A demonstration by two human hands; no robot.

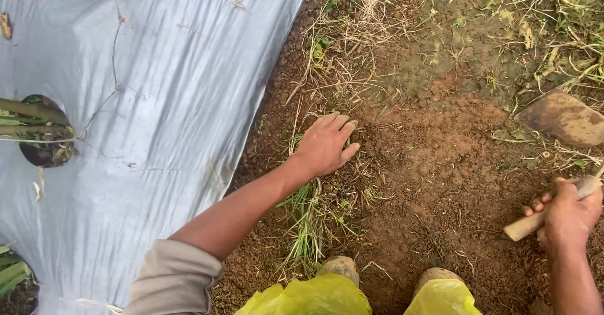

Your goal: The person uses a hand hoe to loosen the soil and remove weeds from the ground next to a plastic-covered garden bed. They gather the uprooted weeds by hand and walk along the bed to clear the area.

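Observation:
My left hand (326, 144) lies palm down on brown soil, fingers together, pressing on a tuft of green grass (308, 217) that trails back toward my feet. My right hand (567, 217) is closed around the pale wooden handle (527, 225) of a hoe. Its rusty, soil-caked blade (562, 118) rests on the ground at the right, apart from the left hand. Most of the handle between hand and blade is out of view.
A silver plastic mulch sheet (157, 101) covers the bed on the left, with round planting holes (44, 132) holding green stems. Dry straw and weeds (358, 32) lie at the top. My muddy boots (340, 268) and yellow plastic leg covers (314, 297) show at the bottom.

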